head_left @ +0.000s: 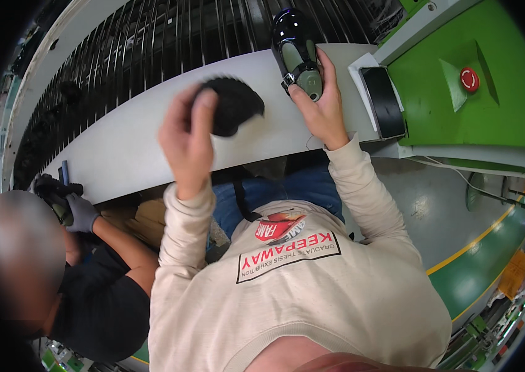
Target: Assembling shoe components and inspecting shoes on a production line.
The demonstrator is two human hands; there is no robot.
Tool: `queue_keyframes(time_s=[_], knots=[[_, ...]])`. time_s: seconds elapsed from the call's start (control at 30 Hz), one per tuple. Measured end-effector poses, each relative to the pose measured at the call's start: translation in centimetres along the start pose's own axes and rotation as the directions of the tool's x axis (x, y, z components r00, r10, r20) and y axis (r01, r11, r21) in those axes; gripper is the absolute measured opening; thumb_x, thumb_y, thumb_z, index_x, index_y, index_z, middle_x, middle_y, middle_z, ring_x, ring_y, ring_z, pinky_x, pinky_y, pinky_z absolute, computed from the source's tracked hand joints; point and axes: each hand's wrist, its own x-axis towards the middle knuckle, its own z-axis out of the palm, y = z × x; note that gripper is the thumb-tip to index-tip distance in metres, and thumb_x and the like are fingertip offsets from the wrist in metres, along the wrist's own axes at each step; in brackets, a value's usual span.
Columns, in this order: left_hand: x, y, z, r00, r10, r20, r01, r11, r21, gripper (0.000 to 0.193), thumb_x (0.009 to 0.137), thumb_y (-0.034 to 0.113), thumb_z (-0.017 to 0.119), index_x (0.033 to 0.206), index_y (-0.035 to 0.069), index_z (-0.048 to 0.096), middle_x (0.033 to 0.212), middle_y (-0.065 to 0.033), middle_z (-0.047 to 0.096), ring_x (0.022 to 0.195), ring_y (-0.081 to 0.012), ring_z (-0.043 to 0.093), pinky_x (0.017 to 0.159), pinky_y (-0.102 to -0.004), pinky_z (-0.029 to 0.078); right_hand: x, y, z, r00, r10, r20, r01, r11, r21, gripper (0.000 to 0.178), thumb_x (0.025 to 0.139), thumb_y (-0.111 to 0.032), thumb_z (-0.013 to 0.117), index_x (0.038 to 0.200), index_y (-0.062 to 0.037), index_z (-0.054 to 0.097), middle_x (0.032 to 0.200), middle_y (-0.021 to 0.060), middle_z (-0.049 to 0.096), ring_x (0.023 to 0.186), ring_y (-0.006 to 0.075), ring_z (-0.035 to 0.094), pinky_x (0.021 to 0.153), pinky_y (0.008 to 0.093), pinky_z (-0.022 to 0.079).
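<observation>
My right hand (323, 102) is closed round a shoe on a green last (299, 62). Its toe is glossy black, a buckled strap crosses it, and it points away from me at the bench's far edge. My left hand (188, 133) grips a black piece with a jagged edge (232, 105), which looks like a shoe sole. Motion blurs this hand and the piece somewhat; fingers behind the piece are hidden. The piece hangs over the white bench top (132, 149), apart from the shoe.
Metal rollers (169, 37) run beyond the bench. To the right stand a black flat device (381, 102) and a green machine housing with a red button (470, 79). At left, a co-worker's gloved hand (81, 212) holds a dark shoe.
</observation>
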Motion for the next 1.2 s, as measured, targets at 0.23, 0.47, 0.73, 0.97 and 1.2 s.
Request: queue_keyframes(time_s=[0.23, 0.47, 0.73, 0.97, 1.2], knots=[[6.2, 0.2, 0.4, 0.979, -0.063, 0.193, 0.093, 0.985, -0.148, 0.030, 0.105, 0.016, 0.078, 0.125, -0.006, 0.075, 0.103, -0.0048, 0.079, 0.091, -0.0076, 0.071, 0.082, -0.0219, 0.056, -0.2, -0.5, 0.0, 1.000, 0.011, -0.029, -0.011, 1.000, -0.018, 0.085, 0.092, -0.010, 0.075, 0.165, 0.0014, 0.033, 0.137, 0.0222, 0.067, 0.120, 0.0264, 0.068, 0.105, 0.0383, 0.054], [6.2, -5.6, 1.0, 0.983, -0.086, 0.161, 0.111, 0.982, -0.154, 0.032, 0.104, 0.020, 0.079, 0.124, -0.005, 0.076, 0.105, -0.0050, 0.080, 0.094, -0.0079, 0.071, 0.084, -0.0220, 0.055, -0.2, -0.1, 0.2, 1.000, -0.029, 0.000, 0.029, 0.999, -0.041, 0.084, 0.092, -0.012, 0.077, 0.164, 0.0023, 0.035, 0.128, 0.0210, 0.071, 0.109, 0.0243, 0.072, 0.097, 0.0366, 0.057], [7.9, -10.6, -1.5, 0.836, -0.347, 0.425, 0.529, 0.716, -0.455, 0.074, 0.093, 0.058, 0.084, 0.146, 0.008, 0.071, 0.144, -0.0273, 0.066, 0.129, -0.0435, 0.068, 0.110, -0.0411, 0.056, 0.1, -0.7, 0.0, 0.998, -0.048, -0.048, 0.047, 0.999, -0.009, 0.084, 0.093, -0.010, 0.080, 0.163, 0.0043, 0.037, 0.135, 0.0186, 0.066, 0.116, 0.0220, 0.067, 0.102, 0.0351, 0.054], [4.4, -1.1, 0.8, 0.948, -0.106, 0.299, 0.237, 0.864, -0.443, 0.063, 0.117, 0.049, 0.040, 0.141, -0.003, 0.067, 0.120, -0.0119, 0.077, 0.110, -0.0177, 0.072, 0.098, -0.0317, 0.056, -4.1, -8.0, 1.0, 0.995, -0.056, -0.077, 0.060, 0.997, 0.055, 0.088, 0.097, -0.009, 0.075, 0.167, 0.0075, 0.025, 0.157, 0.0248, 0.048, 0.137, 0.0292, 0.057, 0.115, 0.0400, 0.047], [1.3, 1.0, 0.9, 0.957, 0.199, 0.211, -0.108, 0.920, -0.377, 0.052, 0.104, 0.030, 0.074, 0.143, -0.003, 0.065, 0.118, -0.0108, 0.077, 0.110, -0.0169, 0.073, 0.098, -0.0291, 0.056, -10.5, -9.3, 2.4, 0.985, -0.110, 0.135, 0.086, 0.982, 0.171, 0.095, 0.092, -0.003, 0.069, 0.168, 0.0120, 0.013, 0.163, 0.0319, 0.038, 0.151, 0.0369, 0.047, 0.124, 0.0434, 0.040]])
